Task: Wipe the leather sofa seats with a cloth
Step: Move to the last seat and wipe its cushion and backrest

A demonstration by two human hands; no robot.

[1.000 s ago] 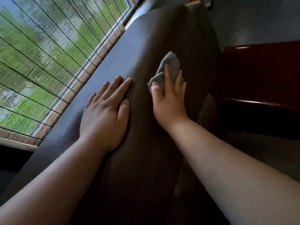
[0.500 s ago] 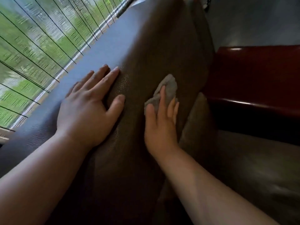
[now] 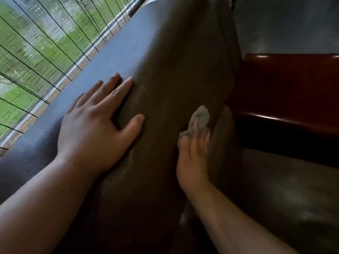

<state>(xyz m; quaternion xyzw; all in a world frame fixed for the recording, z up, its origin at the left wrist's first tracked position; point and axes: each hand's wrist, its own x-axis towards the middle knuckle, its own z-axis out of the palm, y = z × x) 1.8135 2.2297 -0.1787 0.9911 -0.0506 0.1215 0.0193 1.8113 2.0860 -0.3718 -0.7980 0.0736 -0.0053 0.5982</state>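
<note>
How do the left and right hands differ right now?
The left hand lies flat with fingers spread on the top of the sofa back, holding nothing; the right hand presses a grey cloth against the sofa's front face with fingers close together. The left hand sits higher, nearer the window blind; the right hand sits lower, nearer the red wooden furniture. Both have straight fingers touching brown leather.

Under your palms the sofa back is brown leather, pebble-grained with a dull sheen. Your cloth looks soft, grey, matt and crumpled. The dark red table beside you is smooth, glossy lacquered wood.
</note>
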